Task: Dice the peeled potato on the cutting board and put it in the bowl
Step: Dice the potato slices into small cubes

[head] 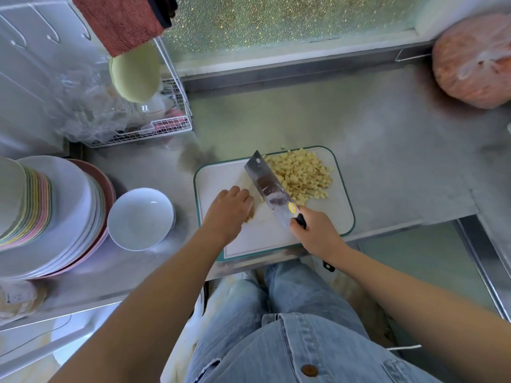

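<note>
The right hand gripped the black handle of the cleaver. Its blade lay across the cutting board, between the diced potato heaped at the far right and the left hand, whose curled fingers held down a last potato piece. The white bowl stood on the table just left of the board, beside stacked plates, so hand and blade lay between heap and bowl.

The grey stainless-steel counter is brushed and dully reflective. The white rectangular plastic cutting board looks matt and smooth. The broad steel cleaver has a glossy blade and a black plastic handle. The round white ceramic bowl is glazed and shiny. The red terry cloth is rough and nubbly.
</note>
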A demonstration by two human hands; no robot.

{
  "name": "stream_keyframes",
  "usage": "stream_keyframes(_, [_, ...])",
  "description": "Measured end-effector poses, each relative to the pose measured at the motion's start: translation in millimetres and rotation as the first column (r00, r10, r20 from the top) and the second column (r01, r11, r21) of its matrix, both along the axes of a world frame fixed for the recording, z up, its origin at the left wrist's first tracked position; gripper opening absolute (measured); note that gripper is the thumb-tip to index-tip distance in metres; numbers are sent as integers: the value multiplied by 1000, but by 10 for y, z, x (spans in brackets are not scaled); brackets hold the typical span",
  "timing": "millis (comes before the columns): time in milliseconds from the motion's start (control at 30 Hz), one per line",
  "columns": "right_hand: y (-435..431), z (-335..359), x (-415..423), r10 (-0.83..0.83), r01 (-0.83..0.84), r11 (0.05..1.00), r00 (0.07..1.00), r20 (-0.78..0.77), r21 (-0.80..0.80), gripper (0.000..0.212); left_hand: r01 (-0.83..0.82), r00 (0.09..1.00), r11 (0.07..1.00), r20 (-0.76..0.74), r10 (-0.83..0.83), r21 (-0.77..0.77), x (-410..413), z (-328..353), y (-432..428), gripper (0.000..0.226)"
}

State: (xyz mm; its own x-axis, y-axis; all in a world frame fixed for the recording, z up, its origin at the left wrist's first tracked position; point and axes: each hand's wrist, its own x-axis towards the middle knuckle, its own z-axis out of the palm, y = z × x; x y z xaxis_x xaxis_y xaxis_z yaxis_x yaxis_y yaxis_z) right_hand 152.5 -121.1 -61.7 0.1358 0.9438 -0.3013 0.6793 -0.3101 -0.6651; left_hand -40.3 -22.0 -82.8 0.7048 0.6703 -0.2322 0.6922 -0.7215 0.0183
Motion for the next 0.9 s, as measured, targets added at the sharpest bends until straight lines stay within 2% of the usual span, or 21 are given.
stream_keyframes(67, [-10, -8, -7, 1, -1, 1000, 1000, 4, -17, 33, -6, 1000, 1000, -7, 6, -4, 32, 24, 13, 42])
stream_keyframes(233, [-34, -13, -47, 51, -49, 997, 998, 32, -52, 29, -249, 967, 960, 18, 253, -126, 42, 43, -112, 41])
stream_keyframes(367, [-54, 20, -99, 91, -88, 995, 994, 67, -51, 31, -515, 838, 828, 72, 540, -224, 92, 6, -349, 43])
stream_keyframes(467, [-64, 49, -140, 121, -117, 992, 988, 96, -45, 33, -587, 758, 770, 164, 631, -249, 97, -49, -476, 48])
stream_keyframes(567, [-54, 80, -171, 137, -132, 990, 981, 141, -47, 30, -622, 655, 728, 317, 686, -290, 55, -68, -535, 43])
stream_keyframes(667, [-36, 116, -226, 182, -175, 983, 968, 174, -57, 31, -629, 601, 730, 430, 674, -266, 10, -115, -560, 25])
stream_keyframes(767, [-18, 135, -280, 247, -230, 968, 946, 211, -101, 32, -610, 587, 742, 470, 659, -278, 1, -130, -559, 11])
stream_keyframes(900, [1, 143, -312, 288, -255, 955, 922, 259, -152, 34, -564, 631, 793, 500, 594, -230, -8, -163, -549, 12])
